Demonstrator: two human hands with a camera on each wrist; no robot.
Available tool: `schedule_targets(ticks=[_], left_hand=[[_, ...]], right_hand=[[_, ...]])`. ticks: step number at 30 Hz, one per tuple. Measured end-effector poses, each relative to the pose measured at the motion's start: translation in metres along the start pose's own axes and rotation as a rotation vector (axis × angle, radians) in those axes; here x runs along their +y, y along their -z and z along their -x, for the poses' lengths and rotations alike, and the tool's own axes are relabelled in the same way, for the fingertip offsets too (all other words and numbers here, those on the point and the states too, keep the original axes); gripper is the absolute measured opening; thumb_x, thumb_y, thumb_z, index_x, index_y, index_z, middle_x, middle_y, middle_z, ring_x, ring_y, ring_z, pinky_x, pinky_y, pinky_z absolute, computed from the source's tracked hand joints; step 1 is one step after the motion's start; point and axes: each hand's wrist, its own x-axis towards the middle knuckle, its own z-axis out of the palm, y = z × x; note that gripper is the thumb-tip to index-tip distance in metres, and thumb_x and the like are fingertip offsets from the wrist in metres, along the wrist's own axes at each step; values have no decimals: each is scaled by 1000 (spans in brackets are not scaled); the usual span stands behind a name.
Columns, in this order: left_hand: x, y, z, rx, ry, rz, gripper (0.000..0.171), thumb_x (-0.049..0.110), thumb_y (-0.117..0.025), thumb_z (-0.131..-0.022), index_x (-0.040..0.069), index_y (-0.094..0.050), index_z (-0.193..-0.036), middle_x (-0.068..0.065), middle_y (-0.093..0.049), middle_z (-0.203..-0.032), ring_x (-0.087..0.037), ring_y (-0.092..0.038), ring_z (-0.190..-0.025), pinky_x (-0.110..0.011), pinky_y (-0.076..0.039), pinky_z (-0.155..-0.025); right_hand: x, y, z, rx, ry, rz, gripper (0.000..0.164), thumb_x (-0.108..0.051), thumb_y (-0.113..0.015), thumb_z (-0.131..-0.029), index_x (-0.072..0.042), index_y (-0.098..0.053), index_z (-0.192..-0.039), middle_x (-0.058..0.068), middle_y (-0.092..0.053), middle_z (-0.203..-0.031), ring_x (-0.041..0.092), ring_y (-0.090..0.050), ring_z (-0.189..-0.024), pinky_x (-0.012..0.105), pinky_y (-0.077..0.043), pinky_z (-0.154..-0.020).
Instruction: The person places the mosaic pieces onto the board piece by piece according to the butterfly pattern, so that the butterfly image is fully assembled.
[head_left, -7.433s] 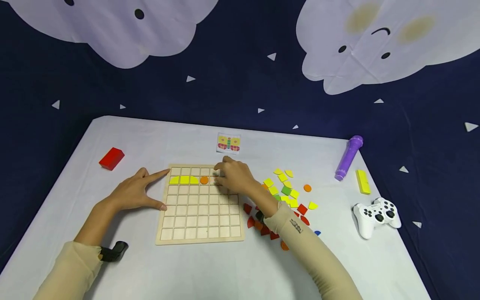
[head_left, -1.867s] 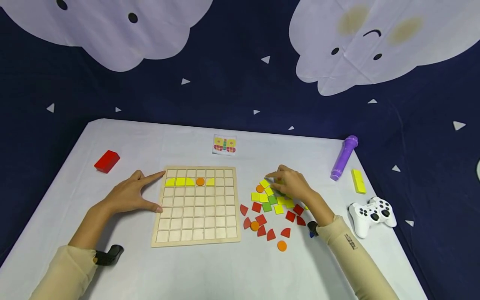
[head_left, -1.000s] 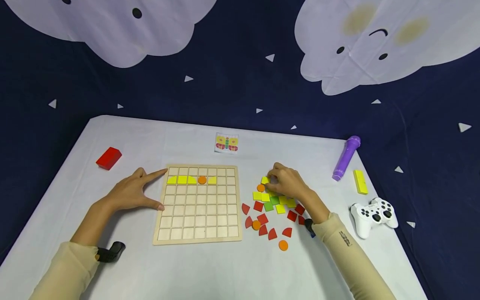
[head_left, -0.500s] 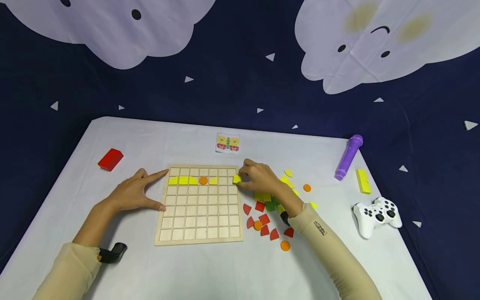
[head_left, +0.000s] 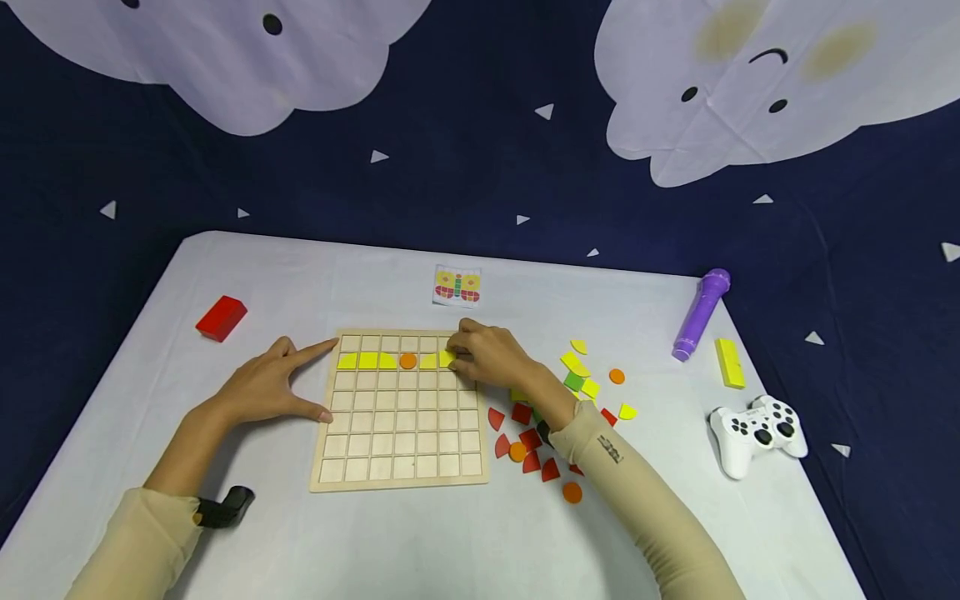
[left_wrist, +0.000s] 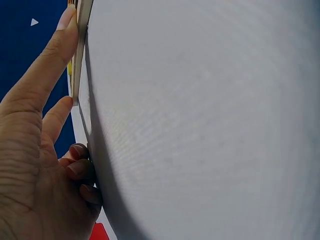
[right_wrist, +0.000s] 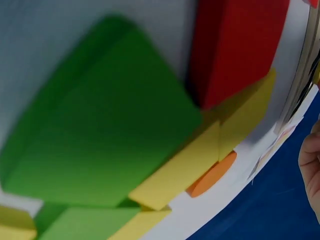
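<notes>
A wooden grid board [head_left: 397,425] lies on the white table. Its second row bears yellow tiles [head_left: 367,361] and an orange disc [head_left: 408,361]. My left hand [head_left: 258,387] touches the board's left edge with straight thumb and index finger; in the left wrist view, its other fingers [left_wrist: 82,170] are curled beside the board. With the fingertips of my right hand [head_left: 491,357] I pinch a yellow square tile [head_left: 446,358] over that row, right of the other tiles. The fingers partly cover it. Only part of the right hand [right_wrist: 311,165] shows at the right wrist view's edge.
Loose red, yellow, green and orange tiles [head_left: 550,470] lie right of the board, partly under the right forearm. A butterfly pattern card [head_left: 457,286] is behind it. A red block [head_left: 222,318] lies left; a purple microphone [head_left: 701,315], yellow block [head_left: 728,363] and white game controller [head_left: 757,435] lie right.
A yellow tile has joined the row right of the orange disc. My right hand went to the loose tiles, took a yellow square and carried it left onto the board. The left hand stays put.
</notes>
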Motion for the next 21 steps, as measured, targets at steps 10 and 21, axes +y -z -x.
schedule_targets(ticks=[10,21], left_hand=[[0,0,-1,9,-11,-14,116,73,-82,-56,24,-40,-153,-7,-41,-89,-17,-37,-64,-30,-28,-56],[0,-1,0,1,1,-11,116,73,-82,-56,24,-40,-153,-8,-41,-89,-17,-38,-64,-30,-29,-57]], right_hand=[[-6,6,-2,-24,32,93,17,-27,-76,-88,-16,-77,-100,-1,-56,-88,11,-57,-70,28,-51,-66],[4,13,12,-60,-93,-23,32,-33,-75,-88,-19,-74,-117,1,-60,-95,11,-51,-70,28,-45,-64]])
